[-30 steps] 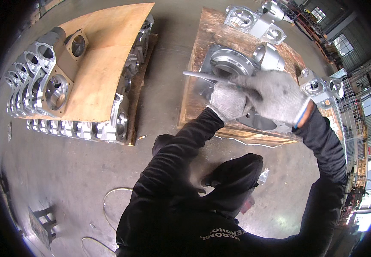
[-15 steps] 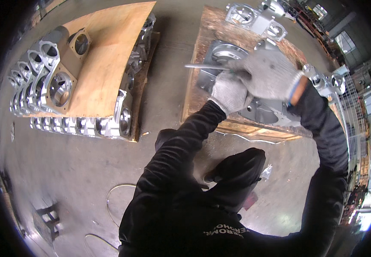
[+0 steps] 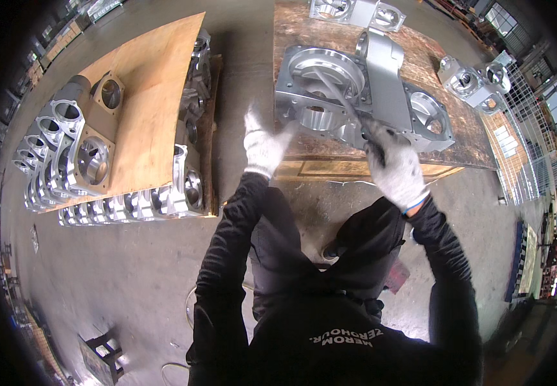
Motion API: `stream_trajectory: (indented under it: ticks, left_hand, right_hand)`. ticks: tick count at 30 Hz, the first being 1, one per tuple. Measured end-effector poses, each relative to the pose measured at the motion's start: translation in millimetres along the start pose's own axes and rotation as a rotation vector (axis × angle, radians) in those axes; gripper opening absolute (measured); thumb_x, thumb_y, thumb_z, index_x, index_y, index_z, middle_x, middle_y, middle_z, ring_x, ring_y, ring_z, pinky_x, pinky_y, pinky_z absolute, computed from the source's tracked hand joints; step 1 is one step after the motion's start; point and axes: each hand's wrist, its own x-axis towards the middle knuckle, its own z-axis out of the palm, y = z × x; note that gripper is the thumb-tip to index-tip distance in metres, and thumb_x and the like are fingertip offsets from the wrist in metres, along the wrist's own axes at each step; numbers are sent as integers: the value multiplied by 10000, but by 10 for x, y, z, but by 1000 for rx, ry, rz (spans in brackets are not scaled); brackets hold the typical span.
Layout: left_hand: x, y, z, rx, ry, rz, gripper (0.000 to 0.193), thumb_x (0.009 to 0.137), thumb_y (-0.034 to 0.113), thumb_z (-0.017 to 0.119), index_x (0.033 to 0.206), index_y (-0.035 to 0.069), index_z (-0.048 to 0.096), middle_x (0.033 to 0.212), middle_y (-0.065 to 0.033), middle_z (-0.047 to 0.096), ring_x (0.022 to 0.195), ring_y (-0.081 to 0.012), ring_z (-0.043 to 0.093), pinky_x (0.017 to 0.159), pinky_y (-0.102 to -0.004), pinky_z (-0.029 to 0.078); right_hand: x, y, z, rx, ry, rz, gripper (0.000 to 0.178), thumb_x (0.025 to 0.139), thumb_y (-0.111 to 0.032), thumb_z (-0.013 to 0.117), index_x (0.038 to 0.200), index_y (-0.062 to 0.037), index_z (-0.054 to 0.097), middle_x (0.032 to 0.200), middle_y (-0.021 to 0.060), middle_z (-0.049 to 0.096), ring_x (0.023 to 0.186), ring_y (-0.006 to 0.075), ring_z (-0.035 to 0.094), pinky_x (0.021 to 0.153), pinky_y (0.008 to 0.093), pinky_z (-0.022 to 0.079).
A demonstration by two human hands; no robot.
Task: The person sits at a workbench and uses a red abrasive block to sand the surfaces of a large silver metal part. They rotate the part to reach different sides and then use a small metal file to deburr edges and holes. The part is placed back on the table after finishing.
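Note:
A large silver metal casting point(image 3: 386, 83) with round bored openings lies on the wooden bench top in front of me. My gloved right hand point(image 3: 396, 164) is closed round the dark handle of a long, thin grey file point(image 3: 341, 95). The blade slants up and left over the casting, across the edge of its big left ring; whether it touches is unclear. Left of the casting, beyond the bench's near-left corner, my gloved left hand point(image 3: 265, 145) is held in the air with fingers spread, holding nothing.
More castings sit on the worn wooden bench point(image 3: 468, 138), one at the far edge point(image 3: 355, 11) and one at the right point(image 3: 474, 80). On my left, a plywood sheet point(image 3: 153, 96) carries a row of castings point(image 3: 89, 157), with more beneath it. A small dark stool point(image 3: 101, 357) stands lower left.
My hands, close together over the casting before, have moved apart. The left is now empty to the left; the right has come down, its file now slanting over the casting. The view has shifted.

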Motion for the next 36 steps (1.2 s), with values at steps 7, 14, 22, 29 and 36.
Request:
stream_trajectory:
  ticks: [7, 14, 22, 29, 36]
  left_hand:
    - [298, 133, 146, 119, -100, -116, 893, 753, 313, 870, 1447, -66, 454, 1140, -232, 722, 1069, -369, 712, 975, -404, 548]
    - [364, 92, 199, 70, -144, -176, 832, 741, 320, 841, 1400, -49, 493, 1085, -238, 734, 1021, -362, 727, 926, -432, 556]
    - [257, 240, 205, 20, -105, -163, 639, 745, 219, 827, 1263, -55, 573, 987, -186, 755, 940, -336, 739, 883, -413, 565]
    - [337, 56, 148, 169, -168, -157, 861, 766, 396, 873, 1363, -88, 483, 1088, -310, 711, 1069, -450, 706, 971, -461, 554]
    - [433, -238, 193, 191, -218, -105, 1042, 783, 447, 798, 1504, -154, 346, 1137, -290, 712, 1108, -391, 704, 977, -393, 548]
  right_hand:
    - [-241, -165, 303, -171, -38, 85, 361, 911, -139, 640, 1266, -84, 667, 768, 200, 664, 668, 385, 681, 588, 475, 548]
    - [551, -564, 811, -76, -75, -108, 409, 928, -216, 595, 1289, -33, 658, 708, 167, 663, 667, 342, 685, 628, 479, 550]
    - [500, -402, 564, -179, -240, -167, 374, 924, -220, 581, 1248, -71, 693, 681, 131, 663, 608, 327, 668, 588, 472, 538]
    - [537, -482, 556, -201, -223, -185, 308, 927, -220, 614, 1155, -34, 705, 738, 131, 680, 634, 327, 674, 583, 469, 530]
    - [317, -351, 486, 3, -85, -112, 377, 927, -162, 611, 1293, -89, 659, 731, 138, 666, 655, 353, 669, 590, 483, 520]
